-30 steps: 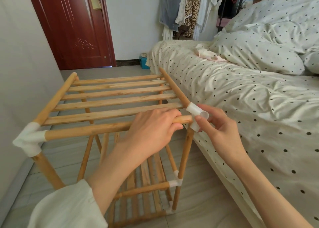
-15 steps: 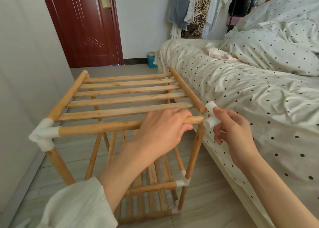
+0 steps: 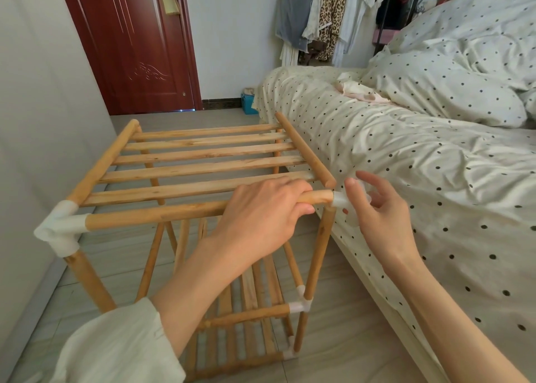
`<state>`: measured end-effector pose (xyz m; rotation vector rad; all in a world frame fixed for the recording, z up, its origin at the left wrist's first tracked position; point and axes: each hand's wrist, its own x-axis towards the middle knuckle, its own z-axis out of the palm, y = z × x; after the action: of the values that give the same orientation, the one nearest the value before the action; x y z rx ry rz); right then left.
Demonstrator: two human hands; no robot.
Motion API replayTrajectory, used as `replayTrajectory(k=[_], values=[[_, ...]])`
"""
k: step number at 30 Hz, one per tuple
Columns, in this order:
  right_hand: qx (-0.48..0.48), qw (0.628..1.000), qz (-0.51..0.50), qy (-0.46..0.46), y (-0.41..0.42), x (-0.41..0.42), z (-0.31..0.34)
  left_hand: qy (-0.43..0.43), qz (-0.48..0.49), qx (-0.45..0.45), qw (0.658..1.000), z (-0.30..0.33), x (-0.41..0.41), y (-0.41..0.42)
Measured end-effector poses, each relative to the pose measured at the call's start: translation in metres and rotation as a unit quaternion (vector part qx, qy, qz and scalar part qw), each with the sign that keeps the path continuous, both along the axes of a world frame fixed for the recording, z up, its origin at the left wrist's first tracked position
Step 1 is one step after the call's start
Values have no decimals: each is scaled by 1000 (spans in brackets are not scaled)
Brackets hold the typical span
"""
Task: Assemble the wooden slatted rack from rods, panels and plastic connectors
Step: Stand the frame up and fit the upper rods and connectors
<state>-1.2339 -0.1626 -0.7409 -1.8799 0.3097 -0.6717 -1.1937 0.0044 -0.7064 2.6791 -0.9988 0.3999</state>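
Observation:
The wooden slatted rack stands on the floor between a wall and a bed. My left hand grips the top front rod near its right end. My right hand pinches a white plastic connector at the front right corner, against the end of that rod. The top panel's right side rod ends bare just above it. Below the connector stands the front right upright rod. Another white connector joins the front left corner. My right hand hides part of the held connector.
The bed with its dotted cover lies close along the rack's right side. A pale wall runs along the left. Lower shelf connectors join the right leg. A red door and hanging clothes are at the back.
My right hand took the white connector off the front right corner, held it to the right, and has now brought it against the front rod's end. My left hand kept its grip.

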Motion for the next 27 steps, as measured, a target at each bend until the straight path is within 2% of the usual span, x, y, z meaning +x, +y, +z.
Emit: replayTrajectory(k=[2, 11, 16, 27], values=[[19, 1000, 7, -8, 1, -1, 3, 0, 2, -3, 1000, 0, 0, 0], [-35, 999, 23, -31, 8, -2, 3, -12, -16, -28, 999, 1, -4, -1], [14, 997, 46, -53, 9, -3, 4, -36, -4, -52, 998, 3, -6, 1], [-10, 992, 94, -84, 20, -6, 8, -74, -26, -63, 995, 6, -4, -1]])
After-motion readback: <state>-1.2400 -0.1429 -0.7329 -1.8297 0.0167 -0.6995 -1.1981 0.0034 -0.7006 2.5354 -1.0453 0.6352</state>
